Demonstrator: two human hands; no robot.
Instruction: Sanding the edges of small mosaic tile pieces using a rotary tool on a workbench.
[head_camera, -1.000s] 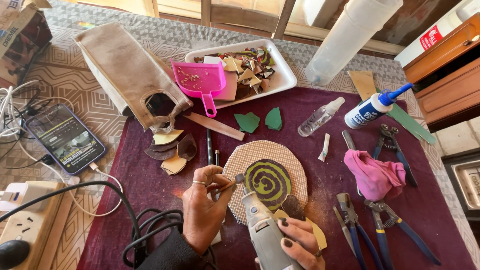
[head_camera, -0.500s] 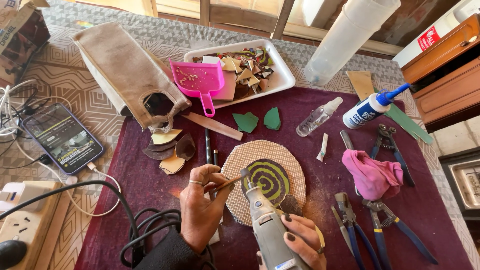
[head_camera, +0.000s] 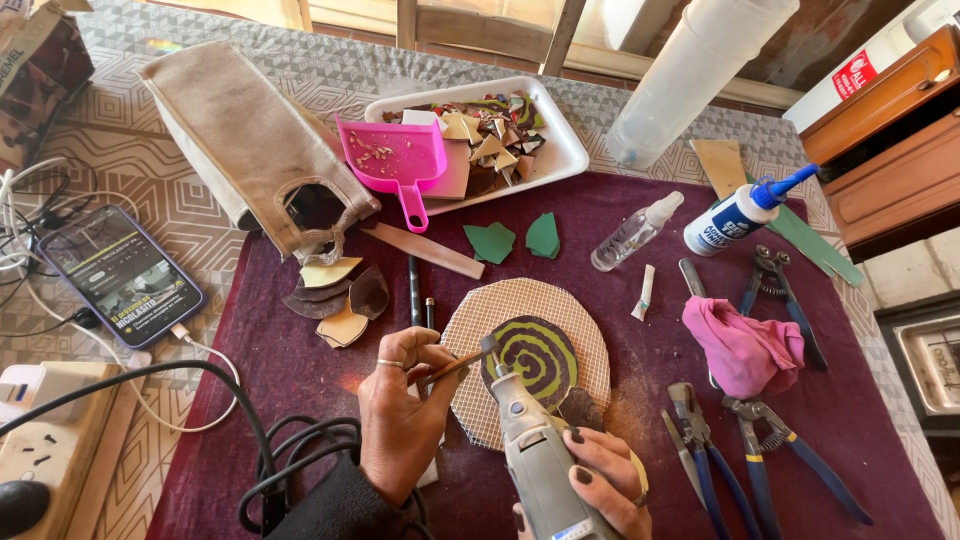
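The right hand has its grip clenched around a grey rotary tool whose tip touches the green spiral disc on the tabletop, while the left hand pinches a thin stick beside it

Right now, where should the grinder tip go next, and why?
Probably a touch right, onto the spiral piece: the rotary tool in the right hand has its tip at that piece's left edge, beside the thin stick the left hand holds.

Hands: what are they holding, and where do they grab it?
The right hand grips the grey rotary tool around its body. The left hand pinches a thin wooden stick near its lower end.
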